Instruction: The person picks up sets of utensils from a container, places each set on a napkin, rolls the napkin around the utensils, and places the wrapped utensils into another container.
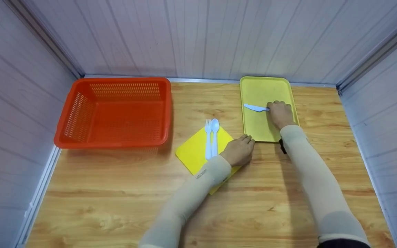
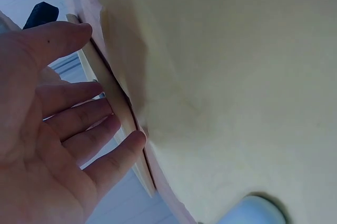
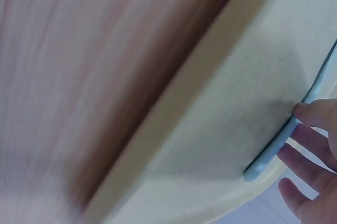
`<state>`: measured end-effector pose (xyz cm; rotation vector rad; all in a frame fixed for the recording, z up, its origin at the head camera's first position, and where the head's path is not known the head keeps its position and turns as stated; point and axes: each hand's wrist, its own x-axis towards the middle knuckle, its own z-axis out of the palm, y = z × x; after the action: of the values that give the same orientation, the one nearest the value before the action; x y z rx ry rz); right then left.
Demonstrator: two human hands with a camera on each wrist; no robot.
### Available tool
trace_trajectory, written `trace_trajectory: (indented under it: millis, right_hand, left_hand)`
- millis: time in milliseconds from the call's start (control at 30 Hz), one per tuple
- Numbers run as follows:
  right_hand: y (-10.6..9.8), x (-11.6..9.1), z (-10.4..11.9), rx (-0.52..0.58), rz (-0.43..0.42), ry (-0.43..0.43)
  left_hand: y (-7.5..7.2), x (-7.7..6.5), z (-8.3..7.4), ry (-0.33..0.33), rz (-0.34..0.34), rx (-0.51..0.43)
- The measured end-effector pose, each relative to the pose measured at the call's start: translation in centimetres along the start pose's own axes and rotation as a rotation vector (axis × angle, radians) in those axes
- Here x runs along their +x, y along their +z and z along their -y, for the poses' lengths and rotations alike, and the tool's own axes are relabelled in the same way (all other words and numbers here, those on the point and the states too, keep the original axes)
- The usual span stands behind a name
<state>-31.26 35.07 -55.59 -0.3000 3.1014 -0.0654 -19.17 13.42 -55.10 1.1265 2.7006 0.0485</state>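
A pale blue plastic knife (image 1: 255, 108) (image 3: 274, 148) lies on a yellow tray (image 1: 264, 89) (image 3: 226, 108) at the back right of the wooden table. My right hand (image 1: 280, 112) (image 3: 310, 145) is over its handle, fingertips pinching it. My left hand (image 1: 240, 150) (image 2: 63, 129) rests on a yellow napkin (image 1: 195, 151) (image 2: 237, 77), its straight fingers touching the tray's near left rim (image 2: 113, 98). On the napkin a pale blue fork (image 1: 207, 137) and spoon (image 1: 215, 134) lie side by side, just left of that hand.
An orange slotted basket (image 1: 115, 113) stands at the back left with nothing in it. Grey panel walls close in the table on the left, back and right. Bare wood (image 1: 198, 213) stretches across the front of the table.
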Motion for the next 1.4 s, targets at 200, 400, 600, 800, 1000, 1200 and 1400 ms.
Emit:
trace_trajectory:
  millis: [200,400,600,800,1000,1200,1400]
  right_hand:
    - [-0.4,-0.3,0.1,-0.028,0.022,-0.004]
    - [-1.3,-1.1,1.3,-0.010,-0.012,-0.039]
    - [-2.6,-3.3,4.3,0.143,-0.098,-0.067]
    - [-3.5,-5.7,7.4,0.255,-0.148,-0.048]
    - [-3.6,-7.3,10.3,0.346,-0.130,-0.020]
    - [-2.7,-7.8,13.2,0.493,-0.020,0.045]
    - [-1.3,-8.3,15.4,0.554,0.034,0.097]
  left_hand:
    - [-0.2,-0.1,-0.1,0.007,0.007,-0.027]
    - [-0.1,-0.9,0.2,0.027,-0.052,-0.055]
    - [-0.4,-2.8,1.0,0.035,-0.144,-0.071]
    - [-1.2,-5.7,2.6,-0.040,-0.188,-0.132]
    - [-1.2,-8.8,4.5,-0.146,-0.201,-0.232]
    - [-0.1,-11.6,6.3,-0.246,-0.186,-0.288]
    - [1.0,-13.7,7.3,-0.355,-0.094,-0.360]
